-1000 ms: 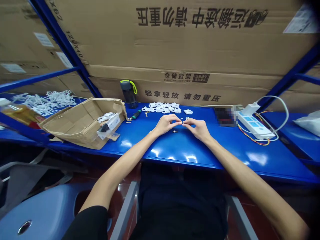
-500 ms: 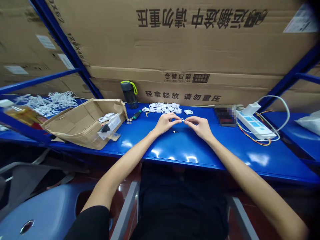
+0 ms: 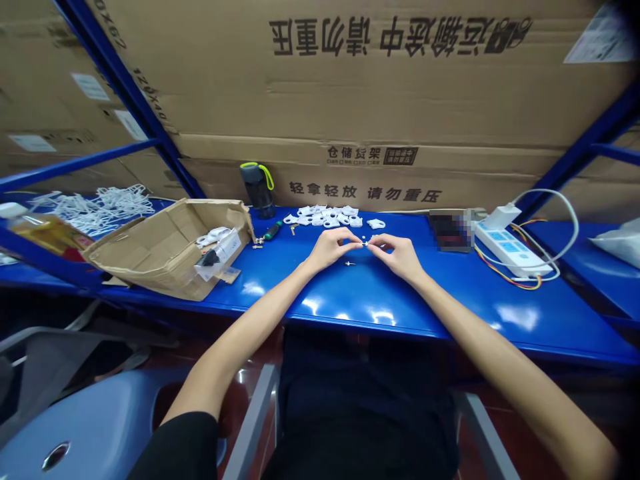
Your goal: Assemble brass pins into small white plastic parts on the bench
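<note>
My left hand (image 3: 333, 250) and my right hand (image 3: 397, 255) meet fingertip to fingertip over the blue table (image 3: 300, 287). Both are pinched around a tiny whitish part (image 3: 365, 244), mostly covered by the fingers and too small to make out. Just below the hands lies a small metal piece with a thin pin (image 3: 350, 263). Behind them sits a heap of white plastic parts (image 3: 327, 217), with a single white ring-shaped part (image 3: 376, 224) to its right.
At the left stand an open cardboard box (image 3: 150, 247), a dark bottle (image 3: 259, 190) and a green screwdriver (image 3: 274, 231). White cords (image 3: 107, 208) lie farther left. A power strip (image 3: 510, 250) with cables is at the right, beside a blurred dark object (image 3: 451, 231).
The fingertips have shifted very slightly around the tiny part. Everything else looks the same apart from a small camera shift.
</note>
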`<state>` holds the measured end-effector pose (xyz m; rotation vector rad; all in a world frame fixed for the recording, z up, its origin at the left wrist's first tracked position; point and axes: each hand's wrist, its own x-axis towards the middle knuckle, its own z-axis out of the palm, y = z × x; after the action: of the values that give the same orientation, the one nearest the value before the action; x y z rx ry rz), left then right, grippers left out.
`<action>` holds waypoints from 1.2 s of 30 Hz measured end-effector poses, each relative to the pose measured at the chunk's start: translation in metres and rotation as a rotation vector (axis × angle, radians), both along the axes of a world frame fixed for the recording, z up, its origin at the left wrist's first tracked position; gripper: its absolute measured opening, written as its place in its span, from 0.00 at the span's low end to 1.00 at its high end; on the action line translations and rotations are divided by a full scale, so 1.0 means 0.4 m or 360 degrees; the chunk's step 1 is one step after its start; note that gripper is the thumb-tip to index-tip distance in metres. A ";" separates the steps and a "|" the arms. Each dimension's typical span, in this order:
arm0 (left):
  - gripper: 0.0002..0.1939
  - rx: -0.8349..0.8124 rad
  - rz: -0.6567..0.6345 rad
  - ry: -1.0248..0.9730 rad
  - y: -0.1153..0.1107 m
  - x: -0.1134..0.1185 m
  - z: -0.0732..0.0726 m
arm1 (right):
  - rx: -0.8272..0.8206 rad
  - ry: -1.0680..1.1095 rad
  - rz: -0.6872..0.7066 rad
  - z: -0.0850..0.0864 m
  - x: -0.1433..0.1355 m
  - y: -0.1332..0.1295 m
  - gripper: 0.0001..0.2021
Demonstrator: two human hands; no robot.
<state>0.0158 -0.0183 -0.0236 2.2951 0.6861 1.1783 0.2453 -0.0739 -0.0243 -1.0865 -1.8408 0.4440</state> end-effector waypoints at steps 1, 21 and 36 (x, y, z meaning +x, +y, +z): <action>0.16 0.0003 -0.0001 0.0003 0.001 0.000 -0.001 | 0.0009 -0.0011 0.0005 -0.001 0.000 0.001 0.15; 0.15 -0.0042 0.0054 0.0096 0.000 0.001 -0.006 | 0.0060 -0.0115 0.0034 -0.004 -0.002 0.012 0.16; 0.17 -0.0046 -0.0015 0.0114 0.010 -0.001 -0.016 | 0.0048 -0.0102 0.0072 -0.017 -0.009 0.013 0.15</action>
<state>0.0154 -0.0142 -0.0300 2.3234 0.7129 1.0798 0.2417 -0.0686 -0.0310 -1.0515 -1.9253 0.4108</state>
